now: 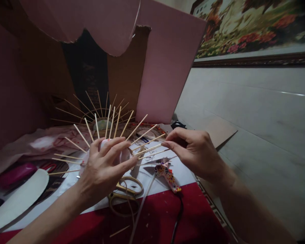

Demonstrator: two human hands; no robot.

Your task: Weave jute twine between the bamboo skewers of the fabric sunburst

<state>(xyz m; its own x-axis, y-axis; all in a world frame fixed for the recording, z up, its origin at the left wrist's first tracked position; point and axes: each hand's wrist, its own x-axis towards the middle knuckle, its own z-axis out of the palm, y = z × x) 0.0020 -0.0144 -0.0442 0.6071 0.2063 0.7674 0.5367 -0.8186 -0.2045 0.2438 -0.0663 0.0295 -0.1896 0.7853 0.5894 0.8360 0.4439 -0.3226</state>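
Note:
My left hand (106,162) grips a round pale disc (122,156) from which several thin wooden skewers (112,123) fan out like rays. Its fingers are wrapped over the disc's front. My right hand (193,150) pinches the outer end of one skewer (149,149) on the fan's right side, thumb and fingertips pressed together. A second, similar fan of skewers (91,108) stands behind, close to the cardboard.
Gold-handled scissors (127,189) and a glue gun (167,176) with a flowered pattern and black cord lie on white paper over a red cloth (167,217). Pink and brown cardboard sheets (165,67) stand behind. A framed flower picture (251,27) hangs on the tiled wall.

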